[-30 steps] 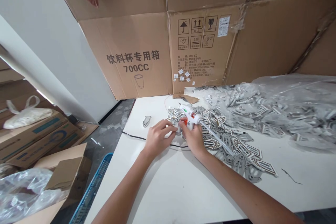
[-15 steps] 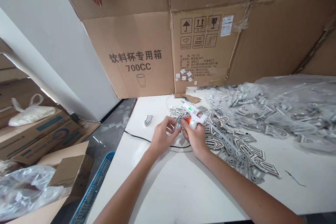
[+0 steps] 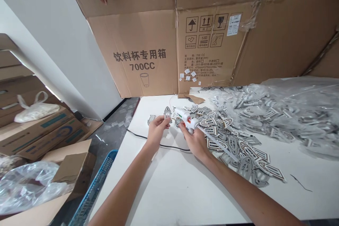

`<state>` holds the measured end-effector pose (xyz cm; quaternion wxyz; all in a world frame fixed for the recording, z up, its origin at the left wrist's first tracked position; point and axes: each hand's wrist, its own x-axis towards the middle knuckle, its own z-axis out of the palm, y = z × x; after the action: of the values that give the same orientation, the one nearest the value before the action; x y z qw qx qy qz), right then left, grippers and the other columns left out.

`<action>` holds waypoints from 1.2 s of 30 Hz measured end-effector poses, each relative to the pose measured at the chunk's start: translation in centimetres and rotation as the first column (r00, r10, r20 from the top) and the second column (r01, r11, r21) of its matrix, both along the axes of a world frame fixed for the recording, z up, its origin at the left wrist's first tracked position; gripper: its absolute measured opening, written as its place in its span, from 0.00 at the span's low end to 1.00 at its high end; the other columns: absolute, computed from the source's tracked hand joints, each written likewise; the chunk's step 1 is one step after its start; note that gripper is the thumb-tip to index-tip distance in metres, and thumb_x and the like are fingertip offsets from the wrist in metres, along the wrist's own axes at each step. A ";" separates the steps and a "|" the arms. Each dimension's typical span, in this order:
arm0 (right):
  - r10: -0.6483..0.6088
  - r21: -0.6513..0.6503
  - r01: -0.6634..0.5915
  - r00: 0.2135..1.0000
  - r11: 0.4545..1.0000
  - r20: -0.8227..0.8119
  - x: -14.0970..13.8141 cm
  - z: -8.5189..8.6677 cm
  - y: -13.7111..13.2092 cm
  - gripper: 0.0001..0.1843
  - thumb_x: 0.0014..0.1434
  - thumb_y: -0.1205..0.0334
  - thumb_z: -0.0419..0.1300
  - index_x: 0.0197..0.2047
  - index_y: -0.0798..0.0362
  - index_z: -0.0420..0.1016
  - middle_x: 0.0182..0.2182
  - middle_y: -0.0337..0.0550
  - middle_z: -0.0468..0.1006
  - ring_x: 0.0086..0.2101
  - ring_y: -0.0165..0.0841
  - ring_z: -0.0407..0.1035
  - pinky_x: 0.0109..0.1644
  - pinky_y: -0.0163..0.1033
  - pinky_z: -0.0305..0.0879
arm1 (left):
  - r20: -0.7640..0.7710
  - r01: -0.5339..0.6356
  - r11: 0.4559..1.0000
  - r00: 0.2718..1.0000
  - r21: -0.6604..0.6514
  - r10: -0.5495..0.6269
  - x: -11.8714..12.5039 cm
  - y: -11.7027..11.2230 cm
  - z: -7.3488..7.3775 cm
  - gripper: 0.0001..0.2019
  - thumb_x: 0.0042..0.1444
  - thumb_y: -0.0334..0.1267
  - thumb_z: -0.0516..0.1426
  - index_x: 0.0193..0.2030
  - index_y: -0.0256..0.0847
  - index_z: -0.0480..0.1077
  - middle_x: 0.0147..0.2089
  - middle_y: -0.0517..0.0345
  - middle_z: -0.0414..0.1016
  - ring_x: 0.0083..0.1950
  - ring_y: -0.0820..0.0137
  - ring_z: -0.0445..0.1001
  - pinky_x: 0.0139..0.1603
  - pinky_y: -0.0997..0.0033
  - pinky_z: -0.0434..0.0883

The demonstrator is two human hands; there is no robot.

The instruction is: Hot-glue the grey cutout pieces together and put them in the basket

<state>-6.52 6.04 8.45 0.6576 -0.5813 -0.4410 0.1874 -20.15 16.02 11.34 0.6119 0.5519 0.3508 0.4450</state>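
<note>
- One pointed arch-shaped piece (image 3: 167, 113), grey with slots cut through it, is in the left hand (image 3: 156, 130); thumb and fingertips are closed on its lower end, with no wide gap between them.
- Its long axis runs up the view, the tip clear of the fingers and turned away from the person.
- The right hand (image 3: 195, 140) is wrapped around the handle of a white hot glue gun (image 3: 185, 116).
- Key relation: the gun's front end lies just right of the arch-shaped piece, apart from it, its barrel slanting away and leftward while the piece stands nearly straight along the view. The left hand is nearer the piece.
- By the right thumb shows a second grey piece (image 3: 177, 122); whether it is gripped or merely lies behind, I cannot tell.
- A translucent glue stick (image 3: 218, 143) trails from the gun's rear toward the near right, over a heap of cut-out pieces (image 3: 242, 144).
- Just beyond the left hand, a loose piece (image 3: 151, 118) rests on the white table (image 3: 164, 187); a black cable (image 3: 173, 147) crosses below both hands.
- Farther out are plastic-wrapped pieces (image 3: 265, 109) at right, a cardboard wall (image 3: 132, 35) behind, and a blue basket (image 3: 92, 187) at left.
</note>
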 end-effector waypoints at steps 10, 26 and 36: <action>0.053 0.006 -0.057 0.953 0.998 0.297 -0.2 0.0 -0.4 0.17 0.71 0.48 0.60 0.35 0.51 0.73 0.30 0.39 0.76 0.30 0.36 0.67 0.39 0.40 0.60 | 0.024 -0.031 1.000 0.999 0.002 0.031 -0.1 0.1 0.0 0.18 0.49 0.51 0.72 0.36 0.38 0.81 0.34 0.56 0.77 0.33 0.73 0.71 0.37 0.70 0.70; 0.061 -0.011 -0.060 0.967 0.998 0.247 0.0 -0.5 -0.1 0.19 0.71 0.44 0.59 0.36 0.49 0.73 0.29 0.40 0.76 0.31 0.38 0.68 0.40 0.42 0.64 | -0.013 -0.076 0.996 0.997 0.048 0.077 -0.1 -0.5 0.8 0.19 0.48 0.54 0.72 0.33 0.40 0.80 0.24 0.63 0.68 0.25 0.76 0.55 0.27 0.71 0.53; 0.022 -0.030 -0.014 0.962 0.999 0.271 0.0 0.0 -0.4 0.19 0.71 0.45 0.58 0.34 0.50 0.72 0.28 0.40 0.75 0.30 0.37 0.68 0.38 0.41 0.63 | -0.016 -0.065 0.997 0.998 0.038 0.066 -0.1 -0.7 1.1 0.18 0.49 0.54 0.72 0.33 0.40 0.80 0.23 0.63 0.67 0.25 0.76 0.55 0.26 0.70 0.52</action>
<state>-6.57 5.68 8.41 0.5811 -0.6066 -0.5294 0.1182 -20.26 15.31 12.39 0.5833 0.5553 0.3658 0.4665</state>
